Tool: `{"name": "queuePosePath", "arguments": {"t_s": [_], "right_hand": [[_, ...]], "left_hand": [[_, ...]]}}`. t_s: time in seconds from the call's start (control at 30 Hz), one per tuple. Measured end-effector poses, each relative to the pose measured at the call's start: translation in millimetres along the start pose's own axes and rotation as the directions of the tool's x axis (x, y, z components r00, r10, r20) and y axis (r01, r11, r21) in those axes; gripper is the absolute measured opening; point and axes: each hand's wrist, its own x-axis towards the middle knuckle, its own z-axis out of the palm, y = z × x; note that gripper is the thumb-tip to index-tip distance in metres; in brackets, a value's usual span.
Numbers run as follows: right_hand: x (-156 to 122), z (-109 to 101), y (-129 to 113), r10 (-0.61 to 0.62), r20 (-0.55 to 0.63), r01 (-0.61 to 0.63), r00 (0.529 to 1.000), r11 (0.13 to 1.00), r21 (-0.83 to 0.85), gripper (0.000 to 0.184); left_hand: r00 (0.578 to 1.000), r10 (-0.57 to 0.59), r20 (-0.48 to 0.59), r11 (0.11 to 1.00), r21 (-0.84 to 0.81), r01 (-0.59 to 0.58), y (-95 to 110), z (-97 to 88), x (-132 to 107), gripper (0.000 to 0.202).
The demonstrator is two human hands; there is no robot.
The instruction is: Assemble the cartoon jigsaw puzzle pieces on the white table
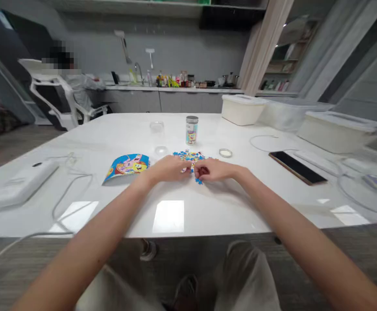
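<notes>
A loose heap of small jigsaw puzzle pieces [190, 155], blue, yellow and white, lies on the white table. My left hand [169, 167] is at the heap's near left side, its fingers closed around a small pale puzzle piece [184, 170] at the fingertips. Facing it, my right hand [215, 169] has its fingers curled into a pinch; whatever they hold is hidden. Just below those fingers sit blue puzzle pieces [198, 181]. A curled cartoon picture sheet [128, 166] rests left of my left hand. Behind the heap stands a cartoon-printed jar [191, 131] with its lid on.
A clear empty-looking jar [157, 131] and a round lid [225, 153] flank the printed jar. To the right are a phone [297, 167], cables and white storage boxes [243, 109]. A white power strip [21, 183] lies left. A person [81, 88] sits beyond the table.
</notes>
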Motion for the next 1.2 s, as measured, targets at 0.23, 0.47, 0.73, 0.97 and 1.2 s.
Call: {"name": "queuePosePath", "arguments": {"t_s": [0.23,0.47,0.73,0.97,1.2], "right_hand": [[2.7,1.3,2.4,-0.01,-0.003,0.01,1.0,0.999,-0.054,0.015],[2.5,1.3,2.4,-0.015,-0.011,0.015,1.0,0.999,-0.042,0.014],[3.0,2.3,0.1,0.004,-0.021,-0.005,1.0,0.997,-0.081,0.017],[2.2,1.7,-2.0,0.015,-0.024,-0.018,1.0,0.992,-0.121,0.015],[1.8,1.3,-0.6,0.005,-0.03,-0.007,1.0,0.996,-0.09,0.015]], "left_hand": [[1.0,-0.007,0.0,1.0,-0.012,0.007,-0.6,3.3,1.2,0.027],[1.0,-0.006,-0.017,1.0,-0.016,0.006,-0.1,2.5,0.5,0.027],[1.0,-0.015,0.007,0.999,-0.035,0.015,0.7,1.4,0.8,0.028],[1.0,0.002,-0.016,0.999,-0.036,-0.003,-1.5,5.0,1.4,0.027],[1.0,-0.001,-0.007,1.0,-0.031,0.001,0.3,1.7,1.8,0.028]]}}
